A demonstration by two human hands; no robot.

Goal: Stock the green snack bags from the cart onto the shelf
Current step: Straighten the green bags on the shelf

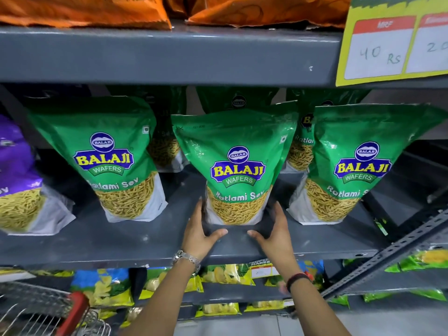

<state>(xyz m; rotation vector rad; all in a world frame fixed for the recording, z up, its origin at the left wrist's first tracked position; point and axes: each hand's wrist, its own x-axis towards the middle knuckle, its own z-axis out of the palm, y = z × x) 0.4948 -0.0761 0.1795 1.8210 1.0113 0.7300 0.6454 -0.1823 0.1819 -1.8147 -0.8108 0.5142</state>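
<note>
A green Balaji snack bag (238, 166) stands upright at the front middle of the grey shelf (109, 243). My left hand (200, 230) cups its lower left corner and my right hand (275, 232) its lower right corner, fingers along the bag's sides and thumbs in front of its base. Two more green bags stand in the front row, one to the left (109, 156) and one to the right (351, 163). Other green bags (237, 100) stand behind them. The cart (46, 314), wire with a red rim, shows at the bottom left; its contents are out of view.
A purple snack bag (17, 175) stands at the shelf's left end. Orange bags (84, 10) lie on the shelf above, whose edge carries a yellow-green price card (392, 44). Yellow and blue bags (101, 284) fill the lower shelf. A slotted metal upright (400, 251) slants at right.
</note>
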